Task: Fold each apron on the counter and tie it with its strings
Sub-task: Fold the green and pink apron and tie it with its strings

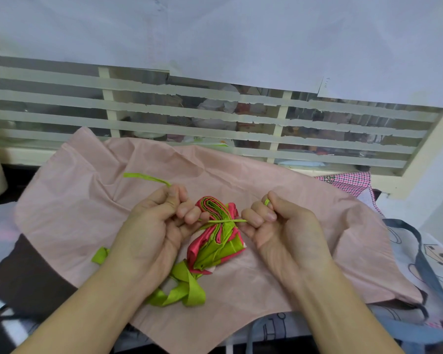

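Left hand point(161, 221) and right hand point(279, 221): apart, each pinching one end of the green string point(221, 221) cinched round the folded pink-and-green apron point(215, 238). Bundle lies on a spread pale pink apron point(304, 205). Checked cloth point(348, 181) beyond, partly covered. Shelves behind the taped glass point(215, 116): contents indistinct.

window point(241, 118) — taped strips (clutter behind) | white paper point(241, 34) — above
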`<action>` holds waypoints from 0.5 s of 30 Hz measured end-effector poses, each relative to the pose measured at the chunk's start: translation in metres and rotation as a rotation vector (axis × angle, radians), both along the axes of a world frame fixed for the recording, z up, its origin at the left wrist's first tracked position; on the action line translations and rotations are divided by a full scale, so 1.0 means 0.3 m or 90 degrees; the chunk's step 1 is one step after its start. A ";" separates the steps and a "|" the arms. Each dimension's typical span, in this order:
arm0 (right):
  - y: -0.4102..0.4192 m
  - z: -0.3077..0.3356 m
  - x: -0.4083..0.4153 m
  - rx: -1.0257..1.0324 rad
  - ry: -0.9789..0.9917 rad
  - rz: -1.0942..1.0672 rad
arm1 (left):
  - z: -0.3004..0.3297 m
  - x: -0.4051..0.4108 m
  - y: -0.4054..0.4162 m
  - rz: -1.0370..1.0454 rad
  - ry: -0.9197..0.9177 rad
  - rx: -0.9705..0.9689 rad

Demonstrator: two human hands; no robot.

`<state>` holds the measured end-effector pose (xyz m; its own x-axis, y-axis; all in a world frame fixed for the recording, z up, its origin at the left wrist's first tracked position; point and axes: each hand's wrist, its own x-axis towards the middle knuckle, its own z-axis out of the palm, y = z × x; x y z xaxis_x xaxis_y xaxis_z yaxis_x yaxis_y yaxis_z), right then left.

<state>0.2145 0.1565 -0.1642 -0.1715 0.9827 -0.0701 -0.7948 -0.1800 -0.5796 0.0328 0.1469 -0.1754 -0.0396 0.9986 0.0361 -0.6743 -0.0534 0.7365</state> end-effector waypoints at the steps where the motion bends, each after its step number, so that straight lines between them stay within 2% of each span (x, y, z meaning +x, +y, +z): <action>1: 0.002 0.003 0.003 -0.002 -0.003 -0.009 | 0.003 -0.006 0.005 0.012 0.006 -0.003; 4: 0.009 0.000 0.011 0.001 -0.014 -0.028 | 0.000 -0.016 0.012 0.040 0.046 -0.005; 6: 0.011 -0.017 0.004 0.033 -0.072 -0.042 | -0.006 -0.013 0.004 0.056 0.114 0.008; 8: 0.006 -0.025 -0.012 0.091 -0.138 -0.047 | -0.011 -0.007 -0.007 0.077 0.223 0.044; 15: -0.035 -0.018 -0.018 0.357 -0.238 0.020 | -0.032 0.015 -0.026 0.098 0.670 0.180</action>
